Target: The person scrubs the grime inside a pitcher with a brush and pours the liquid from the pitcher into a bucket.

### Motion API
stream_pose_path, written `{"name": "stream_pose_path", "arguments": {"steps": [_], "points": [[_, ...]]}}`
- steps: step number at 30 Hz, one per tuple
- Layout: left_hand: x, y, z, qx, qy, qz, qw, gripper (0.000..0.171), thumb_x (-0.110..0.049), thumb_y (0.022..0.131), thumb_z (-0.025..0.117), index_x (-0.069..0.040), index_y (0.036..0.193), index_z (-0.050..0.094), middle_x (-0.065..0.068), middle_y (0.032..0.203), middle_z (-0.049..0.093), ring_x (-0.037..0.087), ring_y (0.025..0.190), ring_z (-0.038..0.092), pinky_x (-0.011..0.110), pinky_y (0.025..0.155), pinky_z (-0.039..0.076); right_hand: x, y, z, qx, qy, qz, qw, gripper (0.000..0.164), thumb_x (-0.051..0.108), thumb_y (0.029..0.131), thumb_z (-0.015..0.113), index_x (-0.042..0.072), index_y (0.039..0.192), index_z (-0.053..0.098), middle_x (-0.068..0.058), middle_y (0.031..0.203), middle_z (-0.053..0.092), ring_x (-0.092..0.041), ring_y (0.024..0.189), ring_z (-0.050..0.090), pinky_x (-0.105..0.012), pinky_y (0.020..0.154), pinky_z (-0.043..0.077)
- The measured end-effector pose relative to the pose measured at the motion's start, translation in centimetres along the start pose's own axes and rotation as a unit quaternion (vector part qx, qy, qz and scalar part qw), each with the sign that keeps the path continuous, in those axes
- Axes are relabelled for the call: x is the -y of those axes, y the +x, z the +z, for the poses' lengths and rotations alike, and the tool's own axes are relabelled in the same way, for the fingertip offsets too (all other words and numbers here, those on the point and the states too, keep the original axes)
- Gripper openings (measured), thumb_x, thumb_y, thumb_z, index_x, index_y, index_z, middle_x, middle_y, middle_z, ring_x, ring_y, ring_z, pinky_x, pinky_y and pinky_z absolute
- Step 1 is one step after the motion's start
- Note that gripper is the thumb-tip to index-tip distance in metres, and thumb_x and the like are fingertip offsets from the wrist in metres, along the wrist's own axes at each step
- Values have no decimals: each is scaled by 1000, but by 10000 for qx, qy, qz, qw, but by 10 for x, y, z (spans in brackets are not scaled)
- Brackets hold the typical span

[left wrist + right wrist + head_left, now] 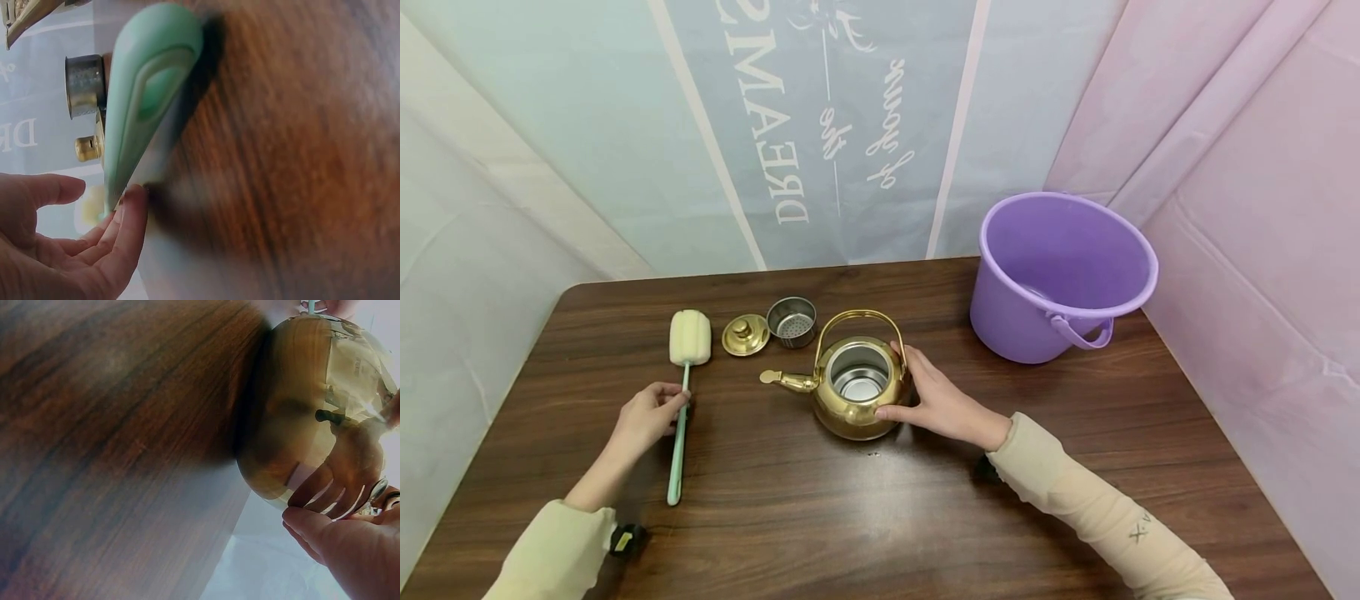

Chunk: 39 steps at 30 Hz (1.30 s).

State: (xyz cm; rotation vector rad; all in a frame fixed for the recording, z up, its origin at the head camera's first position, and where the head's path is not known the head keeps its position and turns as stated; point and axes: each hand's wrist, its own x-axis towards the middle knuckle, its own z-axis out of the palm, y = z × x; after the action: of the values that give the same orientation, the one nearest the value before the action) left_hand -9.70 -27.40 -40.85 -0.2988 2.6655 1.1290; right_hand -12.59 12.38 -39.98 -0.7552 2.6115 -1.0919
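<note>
In the head view my left hand point(646, 414) is at the thin green handle of a sponge brush point(681, 450), which lies on the table at the left. From the left wrist, the fingertips point(128, 209) reach the handle's table side, while the thumb shows a gap to it. A brass teapot point(853, 421) stands lidless with its carrying handle up and spout to the left. My right hand point(943, 406) grips the teapot's right side, thumb in front and fingers behind. The brass lid point(746, 335) and a metal strainer point(792, 322) sit behind, between brush and teapot.
A purple bucket point(1011, 312) stands at the back right of the dark wooden table point(820, 542), its handle hanging down. Printed cloth point(880, 225) hangs along the table's back edge, with pale cloth at both sides.
</note>
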Motion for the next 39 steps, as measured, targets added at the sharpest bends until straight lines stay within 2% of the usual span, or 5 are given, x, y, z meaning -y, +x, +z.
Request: {"name": "stream_pose_path", "arguments": {"steps": [8, 14, 21, 27, 39], "points": [[1, 2, 2, 316, -227, -16, 9992, 44, -17, 94, 44, 19, 118, 38, 22, 91, 60, 13, 68, 60, 31, 58, 52, -1, 1, 0, 6, 7, -22, 10000, 98, 56, 74, 64, 3, 143, 18, -16, 144, 27, -22, 131, 27, -42, 104, 26], [1, 2, 3, 344, -212, 80, 9991, 38, -7, 91, 42, 21, 116, 37, 20, 86, 60, 14, 67, 61, 31, 57, 52, 0, 1, 0, 11, 20, -53, 10000, 98, 56, 74, 63, 3, 143, 18, -16, 144, 27, -23, 132, 27, -42, 105, 26], [0, 1, 2, 366, -378, 91, 9986, 36, -2, 91, 40, 22, 116, 36, 19, 84, 61, 12, 65, 59, 30, 55, 52, 0, 0, -1, 25, 5, -69, 10000, 98, 55, 75, 64, 2, 143, 18, -17, 144, 26, -23, 132, 26, -42, 105, 25], [-4, -1, -2, 224, -427, 251, 9985, 33, 1, 90, 38, 23, 115, 36, 21, 83, 60, 13, 64, 58, 28, 54, 52, -1, 1, 0, 19, -19, -72, 10000, 98, 55, 75, 64, 1, 143, 18, -18, 143, 27, -24, 131, 27, -43, 104, 26], [-16, -6, -16, -249, 107, 665, 9974, 31, -1, 93, 39, 19, 116, 40, 28, 91, 59, 25, 72, 61, 29, 56, 51, 0, 1, 0, 24, -5, 9, 10000, 98, 54, 75, 65, 3, 143, 18, -17, 143, 28, -24, 131, 29, -43, 104, 27]]}}
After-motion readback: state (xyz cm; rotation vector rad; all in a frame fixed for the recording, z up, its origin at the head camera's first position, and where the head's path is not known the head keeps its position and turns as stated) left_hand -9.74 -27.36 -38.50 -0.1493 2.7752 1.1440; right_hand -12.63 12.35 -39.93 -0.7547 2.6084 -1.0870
